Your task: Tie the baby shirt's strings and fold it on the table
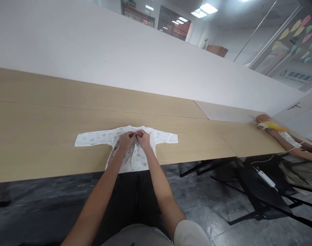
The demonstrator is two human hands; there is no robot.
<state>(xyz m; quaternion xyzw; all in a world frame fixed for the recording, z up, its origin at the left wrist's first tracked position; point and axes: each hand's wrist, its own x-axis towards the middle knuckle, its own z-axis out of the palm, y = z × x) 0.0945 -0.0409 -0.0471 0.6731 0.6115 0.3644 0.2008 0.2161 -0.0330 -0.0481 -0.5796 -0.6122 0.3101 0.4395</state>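
A white baby shirt (142,160) with a small print lies face up on the wooden table (56,119), its long sleeves spread to both sides. Its lower hem reaches the table's front edge. At the neckline, my left hand (126,140) pinches the fabric of the front opening. Right beside it, my right hand (143,138) is closed on the other side of the opening, fingertips nearly meeting. Whatever small fastening might be between the fingers is hidden.
A white wall (107,54) with glass above runs behind the table. At the far right, another person's arm (276,136) is beside a doll (271,124) in yellow. A black folding chair (263,191) and a white power strip (267,180) are at the right, below table height.
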